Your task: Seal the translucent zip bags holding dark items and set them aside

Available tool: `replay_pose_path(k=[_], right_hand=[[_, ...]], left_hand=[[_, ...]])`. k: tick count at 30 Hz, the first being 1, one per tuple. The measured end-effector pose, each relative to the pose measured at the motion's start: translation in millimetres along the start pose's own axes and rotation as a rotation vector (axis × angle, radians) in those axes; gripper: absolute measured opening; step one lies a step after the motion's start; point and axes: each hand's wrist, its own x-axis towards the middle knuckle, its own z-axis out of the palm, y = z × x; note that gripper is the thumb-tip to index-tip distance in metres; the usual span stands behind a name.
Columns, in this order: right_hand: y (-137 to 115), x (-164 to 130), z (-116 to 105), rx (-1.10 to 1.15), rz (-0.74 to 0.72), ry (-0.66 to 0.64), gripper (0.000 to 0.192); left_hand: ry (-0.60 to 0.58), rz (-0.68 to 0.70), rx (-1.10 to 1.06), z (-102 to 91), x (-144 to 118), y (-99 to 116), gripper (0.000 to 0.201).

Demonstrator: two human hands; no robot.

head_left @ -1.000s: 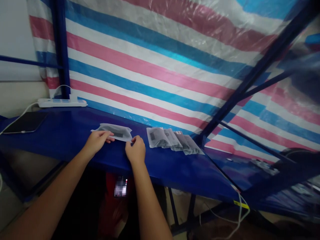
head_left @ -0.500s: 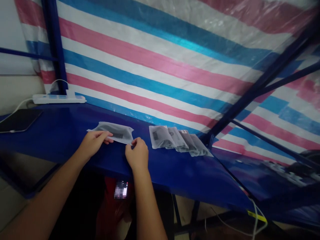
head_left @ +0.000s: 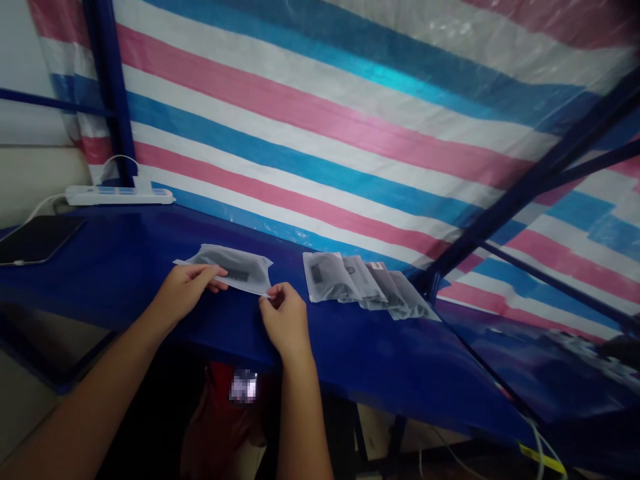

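Pouch (head_left: 235,268): frosted translucent plastic, flat, with a dark oblong item inside near the middle. It lies on the blue shelf (head_left: 125,267), near the front edge, left of centre in the head view.

Left hand (head_left: 186,290): fingers curled, thumb and forefinger closed on the pouch's near-left edge. Right hand (head_left: 285,319): fingertips pinched on the near-right corner, which looks slightly lifted off the shelf. Can't tell whether the rest of the pouch is flat down or just clear of the surface.

Handling, my read:
- light, thin film, floppy; it will sag or fold if held by one corner
- film is probably slick, so pinch at the edges or seam rather than press on the face
- the item inside looks small and rigid, and may slide within the pouch when tilted
- two-point hold at opposite edges, as now, keeps it flat
- nothing looks fragile, but the content is not readable through the film

Around it:
- row of similar pouches (head_left: 367,287) just to the right, overlapping like shingles, apart from the held one
- dark tablet (head_left: 35,240) at far left of the shelf, cable attached
- white power strip (head_left: 119,195) at the back left, against the striped tarp (head_left: 325,133)
- blue frame bars (head_left: 525,187) run diagonally at right
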Motion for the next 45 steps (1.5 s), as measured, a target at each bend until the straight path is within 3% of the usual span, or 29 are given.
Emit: replay_pose_path(k=[22,32,45], right_hand=[[-6,2,-1,-0.065,-0.038,-0.067,0.010],[-1,2,2,-0.074,-0.087,-0.047,0.011],[2,2,3,-0.095,-0.123,-0.040,0.011]], left_hand=[[0.050,-0.023,0.024,2.6,8,4,0.030],[-0.024,-0.001,0.047,3.9,10,4,0.031],[-0.019,0.002,0.057,2.9,9,1,0.033]])
